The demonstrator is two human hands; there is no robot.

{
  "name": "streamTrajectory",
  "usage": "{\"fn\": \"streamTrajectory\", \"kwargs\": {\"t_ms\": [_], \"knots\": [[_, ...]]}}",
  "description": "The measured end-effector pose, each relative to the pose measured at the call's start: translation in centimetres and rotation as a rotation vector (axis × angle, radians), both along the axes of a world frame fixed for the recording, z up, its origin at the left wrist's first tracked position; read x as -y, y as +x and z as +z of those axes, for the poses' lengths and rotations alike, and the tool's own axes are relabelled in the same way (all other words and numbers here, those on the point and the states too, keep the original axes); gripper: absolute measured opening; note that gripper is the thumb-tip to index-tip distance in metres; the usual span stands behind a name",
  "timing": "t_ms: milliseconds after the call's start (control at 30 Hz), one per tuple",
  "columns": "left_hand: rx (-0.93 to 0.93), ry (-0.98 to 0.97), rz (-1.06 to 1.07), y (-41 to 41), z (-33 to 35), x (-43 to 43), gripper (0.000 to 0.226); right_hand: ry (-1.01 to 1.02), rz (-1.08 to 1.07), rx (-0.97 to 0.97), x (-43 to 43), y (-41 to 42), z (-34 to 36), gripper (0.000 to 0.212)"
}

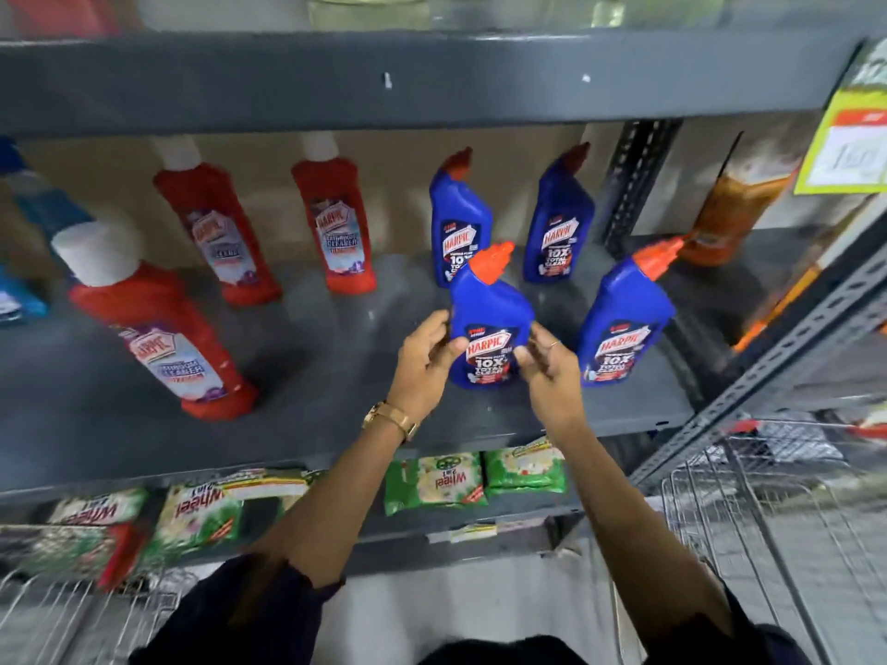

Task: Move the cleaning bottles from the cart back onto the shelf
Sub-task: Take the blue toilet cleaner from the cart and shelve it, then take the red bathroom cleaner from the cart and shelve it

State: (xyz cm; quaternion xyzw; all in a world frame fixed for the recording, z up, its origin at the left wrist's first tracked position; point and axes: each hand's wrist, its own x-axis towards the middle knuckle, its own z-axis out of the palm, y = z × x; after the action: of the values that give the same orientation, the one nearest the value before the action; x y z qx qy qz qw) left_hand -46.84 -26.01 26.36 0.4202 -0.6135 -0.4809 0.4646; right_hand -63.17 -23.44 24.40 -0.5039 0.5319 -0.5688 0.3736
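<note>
A blue Harpic bottle (489,309) with an orange cap stands on the grey shelf (336,424). My left hand (425,362) touches its left side and my right hand (549,367) its right side, fingers curled around the label. Three more blue bottles stand close by: one to the right (624,324) and two behind (458,218) (557,218). Three red Harpic bottles with white caps stand further left, one near the front (158,328) and two at the back (221,232) (341,223).
A wire cart (768,511) stands at the lower right, another wire basket (62,611) at the lower left. Green detergent packets (437,479) lie on the shelf below. An upper shelf board (384,84) overhangs. An orange bottle (725,218) and a shelf post (633,184) are at the right.
</note>
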Motion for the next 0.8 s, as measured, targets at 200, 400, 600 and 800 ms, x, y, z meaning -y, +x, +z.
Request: {"fn": "streamTrajectory", "kwargs": {"t_ms": [200,400,600,800], "knots": [[0.023,0.059,0.034,0.3,0.0,-0.3,0.038,-0.018,-0.128,-0.057,-1.5,0.9,-0.4,0.037],[-0.113,0.076,0.283,6.9,-1.1,-5.9,0.030,-0.036,-0.241,-0.204,-9.4,7.6,-2.9,0.021],[-0.081,0.059,0.576,21.8,-2.0,-14.3,0.017,0.064,0.390,-0.334,-12.5,21.0,-3.7,0.017],[-0.074,0.326,0.997,40.2,-7.5,-24.6,0.011,0.119,0.913,-0.478,-13.7,38.0,-5.1,0.024]]}}
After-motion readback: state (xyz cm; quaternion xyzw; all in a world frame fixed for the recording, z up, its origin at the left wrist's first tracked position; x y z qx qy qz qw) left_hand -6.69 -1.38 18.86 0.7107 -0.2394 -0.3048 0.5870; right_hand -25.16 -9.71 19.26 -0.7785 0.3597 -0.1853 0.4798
